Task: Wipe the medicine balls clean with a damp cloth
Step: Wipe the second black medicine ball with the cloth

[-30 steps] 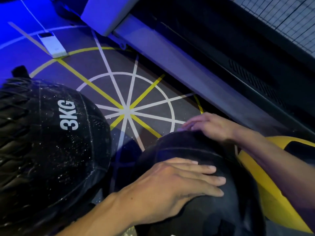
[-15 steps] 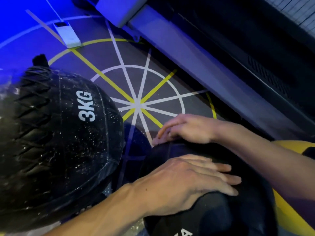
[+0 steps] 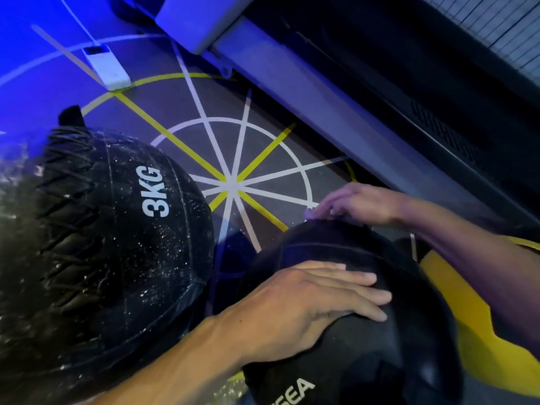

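Note:
A black medicine ball (image 3: 365, 346) with white lettering at its lower edge sits at the lower right. My left hand (image 3: 315, 299) lies flat on its top with straight fingers. At the ball's far edge my right hand (image 3: 359, 203) rests with relaxed fingers; its fingertips are blurred. A second black ball marked 3KG (image 3: 111, 238), speckled with white dust, sits to the left and touches neither hand. No cloth is in view.
The floor (image 3: 263, 135) bears white and yellow lines radiating from a hub inside circles. A white flat device (image 3: 106, 65) lies at the upper left. A grey machine rail (image 3: 321, 106) runs diagonally behind. Something yellow (image 3: 467, 325) lies under my right forearm.
The view has shifted so both balls sit further right in frame. My right hand's fingers have moved along the ball's far edge. The ball's lettering has come into sight.

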`<state>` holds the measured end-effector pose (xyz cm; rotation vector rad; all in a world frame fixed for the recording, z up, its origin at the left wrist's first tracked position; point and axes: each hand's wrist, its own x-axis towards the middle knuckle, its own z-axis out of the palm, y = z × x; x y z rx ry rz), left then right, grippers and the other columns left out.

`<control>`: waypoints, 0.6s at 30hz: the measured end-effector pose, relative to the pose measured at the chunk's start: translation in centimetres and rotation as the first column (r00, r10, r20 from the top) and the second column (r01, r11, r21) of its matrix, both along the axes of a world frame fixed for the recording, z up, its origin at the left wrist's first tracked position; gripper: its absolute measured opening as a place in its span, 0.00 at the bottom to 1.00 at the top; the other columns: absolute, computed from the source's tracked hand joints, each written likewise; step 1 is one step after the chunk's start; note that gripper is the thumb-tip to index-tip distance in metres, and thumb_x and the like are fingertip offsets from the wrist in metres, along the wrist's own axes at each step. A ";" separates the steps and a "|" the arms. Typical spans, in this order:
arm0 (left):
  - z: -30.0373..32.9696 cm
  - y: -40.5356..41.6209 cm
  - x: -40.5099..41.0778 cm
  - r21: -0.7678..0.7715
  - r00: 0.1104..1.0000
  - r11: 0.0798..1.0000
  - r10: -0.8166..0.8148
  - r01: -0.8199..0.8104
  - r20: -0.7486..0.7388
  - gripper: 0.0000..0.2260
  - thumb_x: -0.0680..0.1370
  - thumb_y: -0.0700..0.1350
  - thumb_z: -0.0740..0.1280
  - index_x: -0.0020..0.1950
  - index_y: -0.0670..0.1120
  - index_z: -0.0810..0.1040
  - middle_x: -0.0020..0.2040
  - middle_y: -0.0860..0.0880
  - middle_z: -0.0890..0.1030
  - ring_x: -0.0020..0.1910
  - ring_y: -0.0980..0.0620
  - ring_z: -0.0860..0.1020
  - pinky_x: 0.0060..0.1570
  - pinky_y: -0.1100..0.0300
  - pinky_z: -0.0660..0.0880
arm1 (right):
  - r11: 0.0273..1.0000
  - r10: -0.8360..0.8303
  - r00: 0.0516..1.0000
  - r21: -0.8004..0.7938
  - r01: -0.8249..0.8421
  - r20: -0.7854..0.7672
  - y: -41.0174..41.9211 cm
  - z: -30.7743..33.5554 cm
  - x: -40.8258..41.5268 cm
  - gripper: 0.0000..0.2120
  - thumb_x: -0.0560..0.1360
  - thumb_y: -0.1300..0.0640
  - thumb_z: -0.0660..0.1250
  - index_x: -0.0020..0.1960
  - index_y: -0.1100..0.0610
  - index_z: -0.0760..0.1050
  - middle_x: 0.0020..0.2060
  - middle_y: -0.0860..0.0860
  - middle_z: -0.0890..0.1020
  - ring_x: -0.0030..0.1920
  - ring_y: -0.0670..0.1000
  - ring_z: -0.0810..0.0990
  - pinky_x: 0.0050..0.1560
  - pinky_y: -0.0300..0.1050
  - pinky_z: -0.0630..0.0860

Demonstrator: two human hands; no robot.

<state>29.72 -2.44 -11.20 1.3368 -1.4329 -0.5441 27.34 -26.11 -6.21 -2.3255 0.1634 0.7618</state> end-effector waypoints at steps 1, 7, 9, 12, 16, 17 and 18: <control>0.1 0.3 0.3 -0.007 1.000 1.000 0.013 -0.013 -0.023 0.11 0.84 0.38 0.66 0.64 0.46 0.84 0.69 0.54 0.80 0.74 0.61 0.71 0.75 0.56 0.66 | 0.999 -0.025 0.997 -0.021 0.027 0.075 0.4 -0.3 0.0 0.17 0.79 0.74 0.57 0.58 0.66 0.83 0.58 0.53 0.85 0.59 0.44 0.82 0.52 0.27 0.72; 0.0 1.5 0.5 0.037 0.987 0.993 0.116 -0.112 -0.112 0.10 0.81 0.39 0.70 0.60 0.48 0.86 0.65 0.59 0.82 0.71 0.62 0.74 0.74 0.55 0.67 | 0.906 -0.379 0.920 0.242 0.347 0.103 0.5 1.6 -3.1 0.21 0.78 0.76 0.57 0.58 0.59 0.82 0.60 0.47 0.85 0.61 0.35 0.79 0.60 0.25 0.68; 0.0 1.8 0.3 0.034 0.977 0.984 0.175 -0.172 -0.124 0.08 0.80 0.42 0.73 0.58 0.48 0.87 0.63 0.59 0.83 0.69 0.62 0.76 0.72 0.55 0.69 | 0.882 -0.432 0.895 0.262 0.393 0.112 -0.2 2.2 -4.5 0.21 0.78 0.77 0.56 0.56 0.59 0.82 0.64 0.55 0.83 0.57 0.33 0.80 0.57 0.25 0.70; -0.1 2.1 0.7 0.006 0.953 0.961 0.275 -0.277 -0.125 0.07 0.77 0.47 0.76 0.54 0.49 0.88 0.61 0.60 0.84 0.67 0.60 0.78 0.70 0.52 0.72 | 0.938 -0.322 0.918 0.212 0.276 0.229 2.6 3.0 -4.5 0.18 0.79 0.67 0.60 0.64 0.57 0.81 0.66 0.47 0.82 0.67 0.39 0.76 0.69 0.31 0.66; 0.3 2.6 1.6 0.079 0.932 0.936 0.350 -0.343 -0.098 0.08 0.78 0.51 0.74 0.56 0.53 0.87 0.62 0.65 0.82 0.69 0.62 0.75 0.71 0.58 0.70 | 0.967 -0.238 0.873 0.023 0.252 0.425 2.7 3.1 -7.5 0.22 0.81 0.60 0.59 0.73 0.50 0.74 0.71 0.38 0.75 0.75 0.39 0.68 0.77 0.47 0.62; 0.5 2.7 1.9 0.104 0.928 0.930 0.361 -0.352 -0.088 0.08 0.79 0.52 0.75 0.56 0.54 0.86 0.62 0.66 0.82 0.70 0.63 0.74 0.71 0.60 0.69 | 0.960 -0.252 0.846 0.011 0.280 0.470 2.8 3.3 -8.1 0.22 0.82 0.60 0.59 0.74 0.51 0.73 0.72 0.38 0.74 0.75 0.39 0.67 0.77 0.50 0.62; 0.7 2.8 2.2 0.131 0.923 0.922 0.375 -0.363 -0.082 0.07 0.79 0.51 0.74 0.56 0.55 0.86 0.62 0.67 0.81 0.70 0.64 0.73 0.71 0.62 0.69 | 0.960 -0.256 0.823 0.035 0.277 0.506 3.3 3.3 -8.7 0.22 0.82 0.61 0.59 0.75 0.52 0.73 0.73 0.40 0.73 0.76 0.41 0.66 0.78 0.50 0.61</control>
